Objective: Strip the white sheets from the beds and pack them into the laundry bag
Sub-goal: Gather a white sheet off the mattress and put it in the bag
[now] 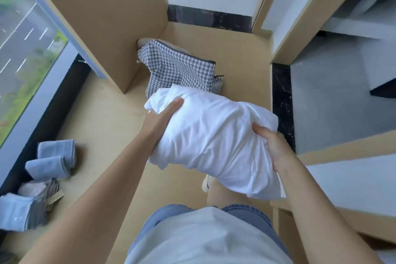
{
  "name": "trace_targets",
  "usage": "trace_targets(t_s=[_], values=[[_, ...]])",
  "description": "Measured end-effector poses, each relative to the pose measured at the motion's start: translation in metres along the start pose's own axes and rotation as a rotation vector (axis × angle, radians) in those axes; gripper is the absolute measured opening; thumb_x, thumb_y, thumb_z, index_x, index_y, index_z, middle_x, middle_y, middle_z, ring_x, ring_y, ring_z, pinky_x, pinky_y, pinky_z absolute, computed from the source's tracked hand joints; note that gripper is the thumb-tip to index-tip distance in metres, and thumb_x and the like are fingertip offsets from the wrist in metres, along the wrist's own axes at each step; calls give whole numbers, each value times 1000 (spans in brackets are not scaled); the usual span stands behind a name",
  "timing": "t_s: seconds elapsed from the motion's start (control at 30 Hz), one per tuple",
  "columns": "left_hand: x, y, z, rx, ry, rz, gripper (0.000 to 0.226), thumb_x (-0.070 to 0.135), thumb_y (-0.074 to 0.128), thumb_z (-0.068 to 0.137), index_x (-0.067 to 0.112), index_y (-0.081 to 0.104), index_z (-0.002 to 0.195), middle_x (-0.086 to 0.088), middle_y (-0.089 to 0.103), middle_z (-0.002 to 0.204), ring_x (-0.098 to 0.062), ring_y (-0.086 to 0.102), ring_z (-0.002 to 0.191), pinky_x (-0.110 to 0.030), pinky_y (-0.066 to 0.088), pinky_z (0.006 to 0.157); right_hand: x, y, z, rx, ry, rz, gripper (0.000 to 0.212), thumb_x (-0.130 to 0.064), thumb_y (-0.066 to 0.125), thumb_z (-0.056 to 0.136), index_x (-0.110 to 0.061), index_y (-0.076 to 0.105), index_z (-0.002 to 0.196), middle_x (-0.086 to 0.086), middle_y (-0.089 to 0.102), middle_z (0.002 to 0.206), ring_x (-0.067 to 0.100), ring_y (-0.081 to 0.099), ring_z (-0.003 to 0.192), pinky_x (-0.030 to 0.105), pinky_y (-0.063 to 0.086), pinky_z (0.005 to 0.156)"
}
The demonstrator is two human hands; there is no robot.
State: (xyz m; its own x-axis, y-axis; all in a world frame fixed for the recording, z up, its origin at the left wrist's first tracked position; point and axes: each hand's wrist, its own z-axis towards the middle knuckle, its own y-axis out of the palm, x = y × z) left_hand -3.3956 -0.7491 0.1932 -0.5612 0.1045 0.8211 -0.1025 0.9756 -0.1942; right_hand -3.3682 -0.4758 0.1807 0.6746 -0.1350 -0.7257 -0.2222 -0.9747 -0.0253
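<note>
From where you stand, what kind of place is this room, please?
Probably a dormitory or hostel bedroom. A grey mattress lies in a wooden bed frame on the right, a bundle of white sheets is held near a houndstooth laundry bag on the floor, and a window overlooks a road.

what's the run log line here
left hand: flat on white sheet bundle | right hand: grips white sheet bundle | laundry bag: on floor | status: not yet packed

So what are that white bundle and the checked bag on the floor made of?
The white bundle looks like thin woven cloth, probably cotton: matte and full of soft creases. The checked bag seems a somewhat stiffer fabric with a blue-and-white houndstooth pattern and dark edging, and it sags in folds. The exact fibre cannot be told.
</note>
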Motion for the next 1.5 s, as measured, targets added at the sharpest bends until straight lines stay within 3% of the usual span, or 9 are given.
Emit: trace_targets(t_s=[0.33, 0.6, 0.73, 0.93, 1.1, 1.23, 1.3, 1.37, 1.5], values=[[124, 56, 178, -134, -89, -92, 96, 80, 73, 47, 31, 51, 128, 2, 66, 118, -20, 66, 104, -42, 48, 98, -162, 12, 172, 15, -57, -45, 43, -28, 75, 78, -13, 63, 116, 6, 70, 105, 25, 68, 92, 35, 53, 69], [182, 67, 328, -158, -147, -83, 59, 62, 65, 77, 23, 47, 118, 11, 58, 99, -8, 60, 86, -28, 47, 83, -244, 58, 289, 69, -9, -86, 39, -33, 78, 72, -19, 66, 107, 3, 72, 102, 23, 69, 92, 40, 55, 78], [183, 71, 398, -173, -263, -91, 110, 84, 71, 43, 17, 55, 128, -3, 68, 116, -22, 67, 99, -36, 52, 90, -283, 74, 343, 92, -42, -111, 33, -27, 74, 79, -21, 62, 109, 0, 68, 101, 18, 66, 91, 31, 49, 66], [174, 90, 467, -168, -334, -188, 65, 64, 64, 77, 18, 59, 123, 0, 70, 109, -16, 68, 94, -26, 52, 75, -320, 86, 438, 79, 22, -282, 61, -39, 77, 72, -21, 56, 125, 0, 66, 111, 22, 64, 96, 35, 50, 73], [159, 105, 520, 16, -420, -227, 85, 87, 45, 70, 22, 59, 123, 6, 61, 119, -18, 59, 108, -36, 39, 101, -350, 107, 516, -63, 18, -445, 62, -48, 78, 61, -23, 63, 115, -3, 70, 103, 21, 67, 96, 39, 52, 78], [116, 105, 547, 397, -354, 123, 37, 49, 28, 92, 25, 46, 70, -5, 47, 75, -20, 44, 74, -31, 30, 77, -359, 138, 564, -190, -20, -520, 42, -41, 79, 66, -30, 66, 105, -9, 71, 100, 16, 67, 95, 39, 52, 82], [87, 104, 552, 545, -408, 416, 41, 44, 36, 92, 15, 63, 102, -16, 54, 119, -27, 46, 116, -37, 32, 98, -356, 155, 580, -223, -37, -538, 28, -28, 75, 77, -26, 66, 104, -9, 70, 97, 12, 67, 91, 31, 51, 71], [61, 103, 554, 586, -571, 574, 55, 35, 48, 95, 17, 34, 145, -13, 21, 155, -29, 14, 144, -41, 15, 115, -350, 170, 592, -253, -43, -554, 29, -22, 73, 81, -20, 66, 108, -8, 69, 97, 10, 66, 88, 26, 47, 64], [41, 104, 561, 553, -776, 232, 76, 26, 53, 94, 13, 6, 152, -16, 38, 144, -35, 47, 122, -40, 43, 80, -335, 192, 603, -300, -52, -618, 20, -21, 75, 79, -22, 66, 97, -7, 70, 96, 11, 67, 88, 28, 50, 71]])
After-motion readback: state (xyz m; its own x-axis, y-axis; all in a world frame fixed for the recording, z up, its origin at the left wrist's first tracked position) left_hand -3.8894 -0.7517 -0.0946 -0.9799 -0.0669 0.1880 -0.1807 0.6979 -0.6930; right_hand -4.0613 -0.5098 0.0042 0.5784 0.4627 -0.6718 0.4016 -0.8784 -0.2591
